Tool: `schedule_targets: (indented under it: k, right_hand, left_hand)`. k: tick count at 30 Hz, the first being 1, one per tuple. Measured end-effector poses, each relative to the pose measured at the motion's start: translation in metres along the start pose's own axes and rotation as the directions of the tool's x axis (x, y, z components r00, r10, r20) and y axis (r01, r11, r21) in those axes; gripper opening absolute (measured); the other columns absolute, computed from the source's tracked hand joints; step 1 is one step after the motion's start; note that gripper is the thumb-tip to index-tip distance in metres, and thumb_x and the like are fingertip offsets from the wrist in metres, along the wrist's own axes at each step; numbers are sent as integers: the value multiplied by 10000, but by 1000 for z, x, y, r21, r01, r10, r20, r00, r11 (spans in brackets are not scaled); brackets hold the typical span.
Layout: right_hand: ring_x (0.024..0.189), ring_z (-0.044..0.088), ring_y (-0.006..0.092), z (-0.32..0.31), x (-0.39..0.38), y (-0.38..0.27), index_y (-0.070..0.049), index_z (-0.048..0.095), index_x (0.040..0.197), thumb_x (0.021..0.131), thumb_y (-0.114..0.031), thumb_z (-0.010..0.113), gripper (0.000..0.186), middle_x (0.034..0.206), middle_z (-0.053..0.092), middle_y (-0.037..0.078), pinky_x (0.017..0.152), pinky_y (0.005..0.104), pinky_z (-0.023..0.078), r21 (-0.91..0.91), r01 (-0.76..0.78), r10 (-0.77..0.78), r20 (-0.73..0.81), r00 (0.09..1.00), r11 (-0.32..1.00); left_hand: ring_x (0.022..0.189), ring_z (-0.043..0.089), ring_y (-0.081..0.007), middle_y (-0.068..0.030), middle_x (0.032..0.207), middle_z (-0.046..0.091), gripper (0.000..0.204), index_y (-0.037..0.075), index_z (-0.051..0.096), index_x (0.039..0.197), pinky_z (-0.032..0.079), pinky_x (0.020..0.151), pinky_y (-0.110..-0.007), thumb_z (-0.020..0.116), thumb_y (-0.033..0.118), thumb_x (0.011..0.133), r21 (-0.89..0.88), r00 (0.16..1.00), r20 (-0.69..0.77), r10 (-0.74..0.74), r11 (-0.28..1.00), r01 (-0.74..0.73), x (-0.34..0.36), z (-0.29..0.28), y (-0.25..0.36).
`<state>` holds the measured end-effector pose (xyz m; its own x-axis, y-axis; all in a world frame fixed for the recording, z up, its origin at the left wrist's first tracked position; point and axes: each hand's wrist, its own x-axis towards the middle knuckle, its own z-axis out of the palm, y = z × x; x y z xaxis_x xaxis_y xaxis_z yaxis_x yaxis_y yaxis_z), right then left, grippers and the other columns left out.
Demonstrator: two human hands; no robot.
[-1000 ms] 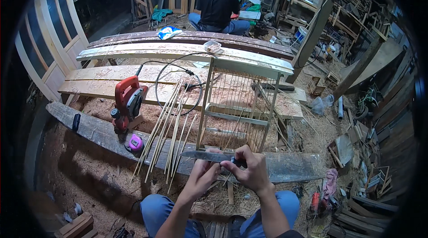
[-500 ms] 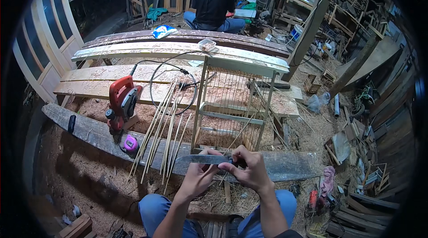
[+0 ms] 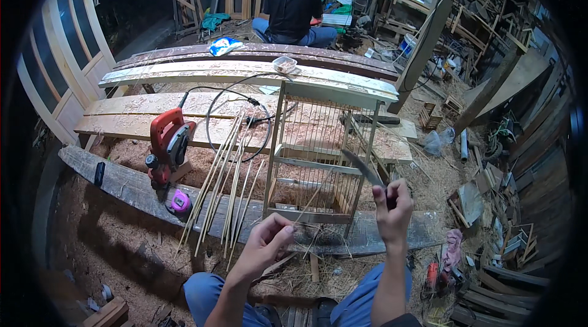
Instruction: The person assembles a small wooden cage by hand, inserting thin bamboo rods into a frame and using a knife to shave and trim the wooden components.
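Note:
My right hand (image 3: 393, 212) grips a knife (image 3: 362, 169), its dark blade slanting up and left across the right side of a wooden frame with thin bars (image 3: 318, 161). Lower and to the left, my left hand (image 3: 267, 242) has thumb and fingertips pinched together at the frame's foot. Whatever lies in that pinch is too thin to make out against the straw-like litter. Several thin bamboo sticks (image 3: 231, 183) lean over the grey plank (image 3: 128, 183) left of the frame. The frame stands upright between me and the pale boards.
A red power planer (image 3: 166, 146) and a pink tape measure (image 3: 179, 201) rest on the grey plank. Shaving-strewn boards (image 3: 214, 71) lie beyond, with a plastic tub (image 3: 284, 65). A person (image 3: 293, 8) sits at the back, turned away. Scrap wood lies at right.
My hands have parted. The right one swung the knife up and to the right, its blade turning from level to slanted. My left hand dropped slightly lower and left.

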<state>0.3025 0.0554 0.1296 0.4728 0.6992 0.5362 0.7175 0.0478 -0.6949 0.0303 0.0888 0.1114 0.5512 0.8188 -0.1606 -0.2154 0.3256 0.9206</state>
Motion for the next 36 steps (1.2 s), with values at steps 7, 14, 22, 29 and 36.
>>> schedule_targets:
  k: [7,14,22,29,36]
  right_hand:
    - [462,550,152,25,-24,-33,-92,502,749,835,-469,777,475,544,514,17,457,324,425,81,102,-122,317,941,992]
    - [468,585,190,44,-37,-44,-82,550,738,841,-385,785,397,538,550,38,457,327,431,194,241,-305,469,829,951]
    - [446,525,205,39,-35,-43,-69,528,685,823,-371,803,431,518,497,47,449,345,387,262,208,-316,490,813,942]
    - [454,484,221,35,-32,-46,-57,485,631,798,-361,823,484,521,446,58,452,356,358,327,151,-310,514,800,933]
    - [455,471,231,33,-29,-43,-57,483,614,770,-377,838,503,523,438,60,450,359,355,323,193,-338,490,804,927]
  left_hand:
    - [615,337,-44,64,705,358,135,60,565,1023,311,555,-213,524,188,1034,-215,996,-40,-76,974,65,13,10,-1]
    - [674,405,-34,39,791,464,155,42,519,1117,350,588,-215,541,175,1039,-141,1000,23,-22,990,25,7,3,-19]
    - [666,414,-26,31,811,493,153,52,493,1161,338,577,-205,513,156,1050,-141,992,109,-58,987,74,9,14,-12]
    - [635,418,-16,40,796,493,88,78,469,1109,323,551,-180,485,124,1035,-280,984,120,-134,946,163,8,12,-14]
    - [588,376,-14,46,756,470,95,69,471,1094,283,518,-188,500,130,1027,-232,985,120,-123,961,149,9,17,-12]
